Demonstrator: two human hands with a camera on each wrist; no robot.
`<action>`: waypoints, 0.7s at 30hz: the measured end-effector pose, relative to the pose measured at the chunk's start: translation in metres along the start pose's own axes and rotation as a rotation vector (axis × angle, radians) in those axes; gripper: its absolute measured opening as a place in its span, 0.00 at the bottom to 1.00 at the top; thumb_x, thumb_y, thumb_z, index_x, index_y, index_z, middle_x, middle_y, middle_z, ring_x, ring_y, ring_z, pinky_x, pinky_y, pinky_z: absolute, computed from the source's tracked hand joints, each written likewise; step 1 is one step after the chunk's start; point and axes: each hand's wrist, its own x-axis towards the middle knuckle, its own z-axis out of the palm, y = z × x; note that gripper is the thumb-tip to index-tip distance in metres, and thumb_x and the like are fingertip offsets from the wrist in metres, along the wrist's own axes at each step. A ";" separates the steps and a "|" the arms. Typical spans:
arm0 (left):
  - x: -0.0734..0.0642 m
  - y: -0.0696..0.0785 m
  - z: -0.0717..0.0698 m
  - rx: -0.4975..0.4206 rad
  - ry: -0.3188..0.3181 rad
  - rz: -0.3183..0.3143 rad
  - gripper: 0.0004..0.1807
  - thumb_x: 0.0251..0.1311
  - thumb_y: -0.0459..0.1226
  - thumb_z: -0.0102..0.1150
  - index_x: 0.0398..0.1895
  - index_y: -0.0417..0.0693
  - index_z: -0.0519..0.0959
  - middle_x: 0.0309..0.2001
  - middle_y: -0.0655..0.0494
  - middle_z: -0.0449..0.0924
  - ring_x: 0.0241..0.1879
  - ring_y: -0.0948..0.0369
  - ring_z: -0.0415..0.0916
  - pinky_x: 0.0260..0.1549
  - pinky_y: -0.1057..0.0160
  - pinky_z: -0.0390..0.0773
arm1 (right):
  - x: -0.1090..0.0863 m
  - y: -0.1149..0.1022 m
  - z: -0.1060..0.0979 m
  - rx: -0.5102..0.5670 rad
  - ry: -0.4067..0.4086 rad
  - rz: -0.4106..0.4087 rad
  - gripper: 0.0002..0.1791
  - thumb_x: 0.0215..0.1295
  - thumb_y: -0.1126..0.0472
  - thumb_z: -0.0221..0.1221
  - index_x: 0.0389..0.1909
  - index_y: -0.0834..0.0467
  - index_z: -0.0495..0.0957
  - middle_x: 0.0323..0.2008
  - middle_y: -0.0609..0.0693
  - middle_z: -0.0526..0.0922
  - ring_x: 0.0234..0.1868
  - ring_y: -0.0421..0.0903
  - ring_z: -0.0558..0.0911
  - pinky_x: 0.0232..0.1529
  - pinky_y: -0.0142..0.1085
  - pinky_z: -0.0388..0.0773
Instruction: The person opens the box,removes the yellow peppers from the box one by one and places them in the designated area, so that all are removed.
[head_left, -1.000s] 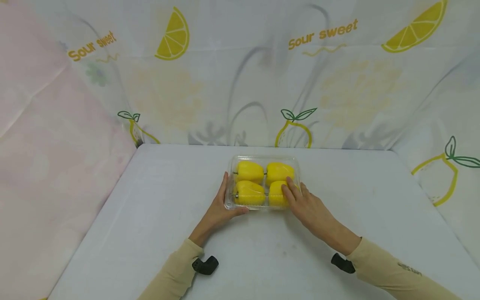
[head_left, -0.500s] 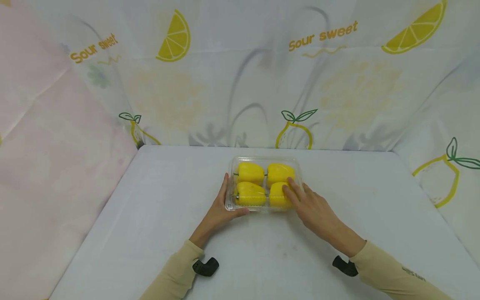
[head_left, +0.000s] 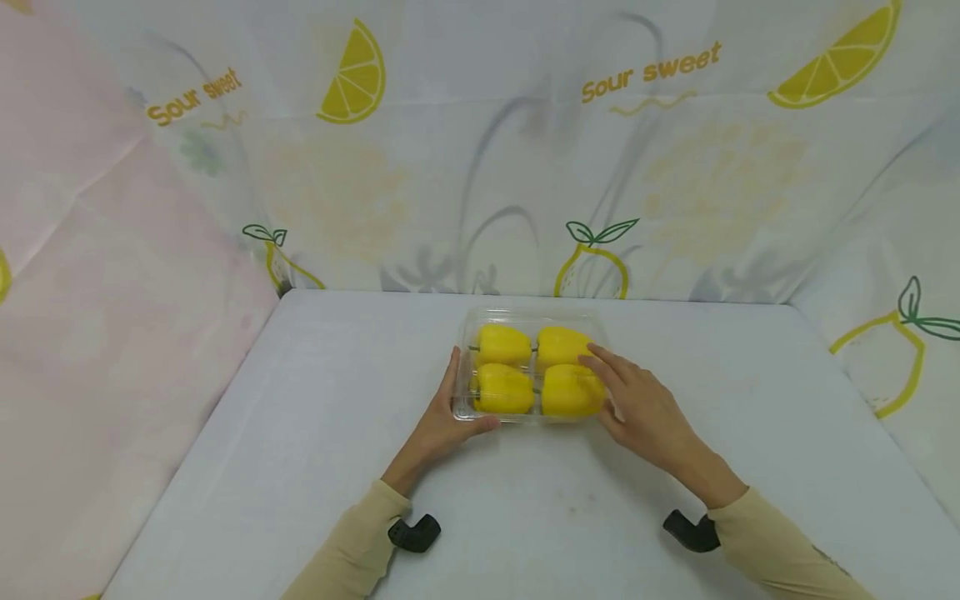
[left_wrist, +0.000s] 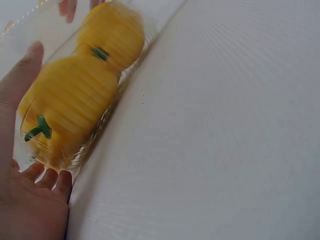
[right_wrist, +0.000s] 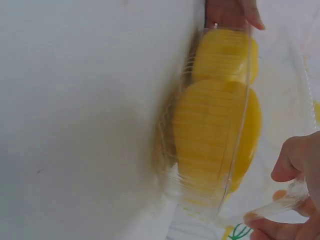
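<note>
A: Nearest thing to the person?
B: Beige left sleeve (head_left: 352,533) and right sleeve (head_left: 780,542). Black wrist unit at each cuff: left unit (head_left: 415,533), right unit (head_left: 692,531). All above a white tabletop (head_left: 555,542).
A: Grip, left?
B: Left hand (head_left: 442,421) grips the near-left corner of the clear plastic clamshell (head_left: 517,419). Thumb along the near side, fingers against the left wall.
A: Right?
B: Right hand (head_left: 648,417) pinches the clamshell's lid (right_wrist: 270,207) at the right side, thumb against fingers (best seen from the right wrist). Lid's near edge looks raised off the tray.
A: Clamshell location?
B: On the tabletop, about centre left to right, toward the far edge.
A: Contents?
B: Four yellow bell peppers, two by two, lying on their sides, green stems to the left. Near row: near-left pepper (head_left: 504,388), near-right pepper (head_left: 572,392). Far row: far-left pepper (head_left: 504,343), far-right pepper (head_left: 561,344), the last just beside the right fingertips.
A: Behind that?
B: Pale fabric backdrop (head_left: 480,158), lemon prints, "Sour sweet" lettering. Pink panel (head_left: 135,333) at left.
</note>
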 end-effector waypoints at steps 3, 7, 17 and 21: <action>0.000 -0.001 -0.003 -0.089 -0.017 0.021 0.60 0.49 0.49 0.69 0.73 0.73 0.32 0.76 0.62 0.33 0.75 0.57 0.38 0.71 0.48 0.48 | 0.004 0.003 -0.003 0.020 0.046 0.023 0.34 0.48 0.70 0.60 0.62 0.58 0.67 0.64 0.57 0.69 0.32 0.48 0.76 0.34 0.42 0.75; 0.002 -0.001 -0.008 -0.270 -0.046 0.048 0.45 0.65 0.41 0.55 0.75 0.63 0.37 0.76 0.57 0.37 0.74 0.54 0.45 0.71 0.52 0.51 | 0.008 0.005 -0.006 0.074 0.076 0.068 0.33 0.50 0.71 0.59 0.61 0.58 0.67 0.64 0.57 0.68 0.22 0.41 0.65 0.25 0.34 0.68; -0.005 0.022 -0.015 -0.352 -0.042 0.024 0.30 0.73 0.37 0.40 0.73 0.40 0.48 0.74 0.45 0.50 0.73 0.51 0.49 0.71 0.52 0.52 | 0.016 0.008 -0.010 0.321 0.134 0.192 0.37 0.55 0.73 0.57 0.67 0.60 0.58 0.66 0.59 0.62 0.46 0.56 0.78 0.44 0.44 0.79; -0.001 0.016 -0.015 -0.381 -0.036 0.058 0.30 0.72 0.33 0.41 0.73 0.39 0.47 0.74 0.45 0.49 0.73 0.49 0.49 0.70 0.52 0.53 | 0.023 0.010 -0.016 0.428 0.149 0.252 0.39 0.58 0.74 0.54 0.70 0.60 0.51 0.68 0.60 0.59 0.61 0.61 0.71 0.59 0.56 0.68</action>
